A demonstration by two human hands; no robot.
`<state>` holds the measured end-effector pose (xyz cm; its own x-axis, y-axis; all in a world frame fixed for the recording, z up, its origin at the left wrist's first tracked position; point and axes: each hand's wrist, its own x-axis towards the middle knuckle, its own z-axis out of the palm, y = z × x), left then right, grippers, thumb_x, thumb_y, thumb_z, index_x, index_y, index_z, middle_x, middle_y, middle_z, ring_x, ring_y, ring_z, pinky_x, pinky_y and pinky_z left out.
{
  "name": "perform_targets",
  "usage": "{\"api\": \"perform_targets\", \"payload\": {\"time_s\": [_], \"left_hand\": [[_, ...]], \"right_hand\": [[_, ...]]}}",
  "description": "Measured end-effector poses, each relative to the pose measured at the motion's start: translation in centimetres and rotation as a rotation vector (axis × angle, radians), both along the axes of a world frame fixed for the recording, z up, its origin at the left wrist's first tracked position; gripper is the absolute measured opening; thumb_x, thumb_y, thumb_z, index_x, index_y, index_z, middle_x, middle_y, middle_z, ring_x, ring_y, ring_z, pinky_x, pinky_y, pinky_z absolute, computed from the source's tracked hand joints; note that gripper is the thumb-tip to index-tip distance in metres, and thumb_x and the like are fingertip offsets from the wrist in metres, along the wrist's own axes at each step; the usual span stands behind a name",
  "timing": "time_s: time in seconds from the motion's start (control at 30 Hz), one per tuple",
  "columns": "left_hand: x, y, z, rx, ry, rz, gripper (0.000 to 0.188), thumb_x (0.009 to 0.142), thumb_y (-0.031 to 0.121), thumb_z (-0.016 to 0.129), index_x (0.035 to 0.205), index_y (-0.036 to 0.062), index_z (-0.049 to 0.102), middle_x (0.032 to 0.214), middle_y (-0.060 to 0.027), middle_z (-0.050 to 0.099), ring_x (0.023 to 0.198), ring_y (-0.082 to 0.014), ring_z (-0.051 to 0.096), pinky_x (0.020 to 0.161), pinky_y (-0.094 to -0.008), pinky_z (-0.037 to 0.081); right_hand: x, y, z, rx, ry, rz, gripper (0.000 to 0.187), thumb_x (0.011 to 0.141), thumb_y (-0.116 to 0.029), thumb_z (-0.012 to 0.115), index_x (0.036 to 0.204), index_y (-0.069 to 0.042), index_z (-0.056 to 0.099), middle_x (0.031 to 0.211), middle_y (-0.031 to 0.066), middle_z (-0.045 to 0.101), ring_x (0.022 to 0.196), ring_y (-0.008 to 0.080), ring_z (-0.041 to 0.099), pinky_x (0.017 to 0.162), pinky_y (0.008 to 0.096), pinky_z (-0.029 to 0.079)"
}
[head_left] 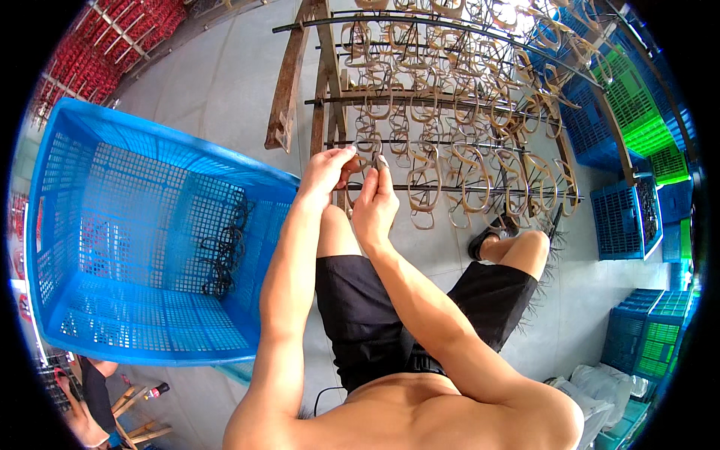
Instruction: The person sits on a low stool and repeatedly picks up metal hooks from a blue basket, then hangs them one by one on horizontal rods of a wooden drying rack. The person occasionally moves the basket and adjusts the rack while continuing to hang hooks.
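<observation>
My left hand (328, 177) and my right hand (376, 208) are raised close together at the left end of the rack's lower rods. Their fingers are closed in a pinch around a small tan loop-shaped piece (364, 160), partly hidden by the fingertips. Many similar tan loops, such as one hanging loop (425, 176), dangle in rows from the dark rods of the rack (330, 71) just ahead. To my left stands a large blue plastic basket (150, 341), with several dark loop-shaped pieces (225, 259) lying along its right side.
Stacked blue and green crates (637, 97) line the right side, with more crates (652, 330) lower down beside white bags (600, 390). Racks of red pieces (101, 49) stand at far left. Another person's leg (94, 397) and a bottle (156, 391) show at lower left.
</observation>
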<state>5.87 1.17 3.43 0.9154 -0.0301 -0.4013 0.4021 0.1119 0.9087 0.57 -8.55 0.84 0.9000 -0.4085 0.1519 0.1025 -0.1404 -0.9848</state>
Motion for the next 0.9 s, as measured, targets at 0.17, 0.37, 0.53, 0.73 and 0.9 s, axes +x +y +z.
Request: {"api": "perform_targets", "payload": {"time_s": [0.17, 0.37, 0.53, 0.73, 0.9], "left_hand": [[0.7, -1.0, 0.1, 0.131, -0.047, -0.048, 0.028, 0.086, 0.037, 0.060, 0.082, 0.0099, 0.063, 0.067, 0.0032, 0.057, 0.055, -0.0047, 0.046, 0.049, -0.0216, 0.034], [-2.7, -0.2, 0.6, 0.224, -0.061, -0.023, 0.030, 0.087, 0.038, 0.059, 0.087, 0.0082, 0.064, 0.071, 0.0025, 0.058, 0.060, -0.0063, 0.049, 0.053, -0.0205, 0.037], [-5.7, -0.4, 0.3, -0.059, -0.071, 0.000, 0.016, 0.089, 0.022, 0.059, 0.091, 0.0070, 0.064, 0.077, -0.0021, 0.065, 0.060, -0.0059, 0.053, 0.054, -0.0189, 0.040], [-5.6, 0.6, 0.4, -0.333, 0.081, 0.043, 0.010, 0.087, 0.016, 0.061, 0.092, 0.0071, 0.061, 0.081, -0.0085, 0.066, 0.062, -0.0133, 0.060, 0.055, -0.0250, 0.047], [-5.7, 1.7, 0.6, -0.164, 0.133, -0.102, 0.017, 0.090, 0.022, 0.058, 0.089, 0.0052, 0.060, 0.079, -0.0077, 0.065, 0.067, -0.0140, 0.061, 0.057, -0.0238, 0.046]], "right_hand": [[-0.4, -1.0, 0.3, 0.139, 0.062, 0.084, 0.029, 0.096, -0.019, 0.045, 0.118, 0.000, 0.049, 0.055, -0.0010, 0.047, 0.046, 0.0055, 0.044, 0.041, 0.0239, 0.037], [-3.0, -5.0, -0.4, 0.260, 0.155, 0.452, 0.039, 0.094, -0.016, 0.049, 0.126, 0.002, 0.036, 0.091, 0.0087, 0.056, 0.084, 0.0133, 0.058, 0.072, 0.0260, 0.048], [-7.0, -8.6, 3.9, 0.023, 0.273, 0.631, 0.039, 0.089, -0.018, 0.056, 0.116, 0.006, 0.042, 0.089, 0.0138, 0.060, 0.079, 0.0199, 0.060, 0.074, 0.0317, 0.048], [-10.3, -26.8, 8.4, -0.269, 0.452, 1.053, 0.022, 0.087, -0.013, 0.059, 0.103, 0.002, 0.056, 0.080, 0.0049, 0.061, 0.076, 0.0124, 0.059, 0.070, 0.0261, 0.048], [-9.1, -42.2, 7.1, -0.056, 0.423, 0.073, 0.018, 0.088, -0.018, 0.054, 0.087, -0.001, 0.058, 0.073, 0.0023, 0.055, 0.065, 0.0099, 0.051, 0.060, 0.0240, 0.043]]}}
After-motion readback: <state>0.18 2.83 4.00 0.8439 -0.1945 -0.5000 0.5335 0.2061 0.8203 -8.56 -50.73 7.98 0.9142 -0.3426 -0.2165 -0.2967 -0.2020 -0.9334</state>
